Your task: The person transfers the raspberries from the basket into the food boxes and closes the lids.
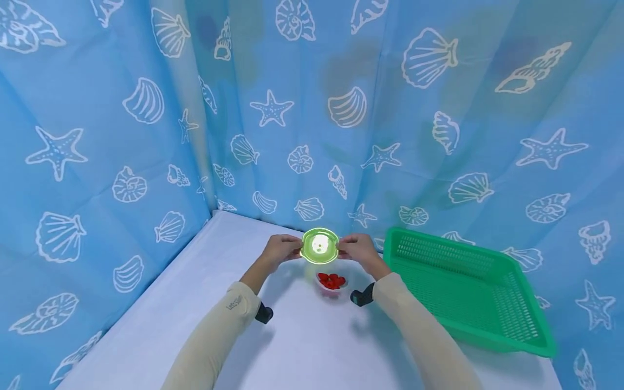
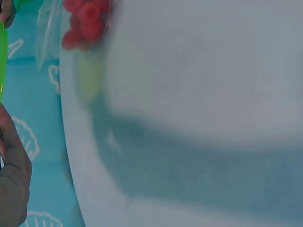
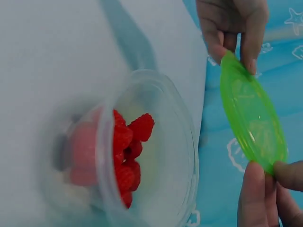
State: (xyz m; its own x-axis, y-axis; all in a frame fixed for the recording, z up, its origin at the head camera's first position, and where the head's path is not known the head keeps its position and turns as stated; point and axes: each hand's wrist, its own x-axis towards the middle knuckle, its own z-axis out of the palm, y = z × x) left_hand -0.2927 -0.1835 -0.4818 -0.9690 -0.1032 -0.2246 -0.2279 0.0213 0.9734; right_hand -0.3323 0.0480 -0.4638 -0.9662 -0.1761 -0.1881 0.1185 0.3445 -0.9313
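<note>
A translucent green lid (image 1: 319, 246) is held up by both hands above the far part of the table. My left hand (image 1: 283, 249) pinches its left edge, and my right hand (image 1: 359, 250) pinches the right edge. In the right wrist view the lid (image 3: 253, 116) is tilted, with fingers and thumb gripping each end. Below it stands a clear plastic bowl (image 3: 163, 90) of red raspberries (image 3: 125, 156), uncovered and apart from the lid. Only part of the left hand (image 2: 14, 170) and a thin edge of the lid (image 2: 2, 61) show in the left wrist view.
A large green plastic basket (image 1: 463, 292) stands on the right side of the white table (image 1: 302, 341). Blue curtains (image 1: 312, 146) with white shell and starfish prints hang behind and to the left of the table. A dark wrist camera (image 1: 363, 296) juts out under the right wrist.
</note>
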